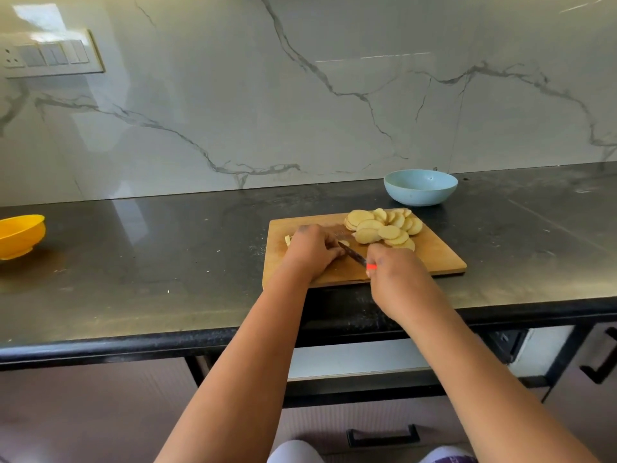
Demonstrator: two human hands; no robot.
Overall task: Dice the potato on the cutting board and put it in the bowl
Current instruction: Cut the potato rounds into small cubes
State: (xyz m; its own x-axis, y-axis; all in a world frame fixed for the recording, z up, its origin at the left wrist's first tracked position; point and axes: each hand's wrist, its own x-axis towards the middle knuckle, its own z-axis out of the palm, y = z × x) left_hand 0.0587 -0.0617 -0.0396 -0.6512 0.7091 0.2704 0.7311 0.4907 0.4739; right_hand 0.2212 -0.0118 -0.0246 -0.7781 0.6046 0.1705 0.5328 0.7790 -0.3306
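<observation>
We see the pale yellow round potato slices [384, 225] heaped on the far right of the rectangular wooden cutting board [434, 255], where the left hand [312, 252] curls down over a small piece we can barely make out and the right hand [392, 272] grips the orange-handled knife [354, 254], blade angled toward the left fingers. Just behind the board stands the light blue round bowl [420, 188], and well off left sits a yellow plastic bowl [20, 236]. All this rests on a black stone countertop [167, 248] against a white grey-veined marble wall [300, 95] with a switch panel [50, 55], dark-handled drawers [384, 436] below.
</observation>
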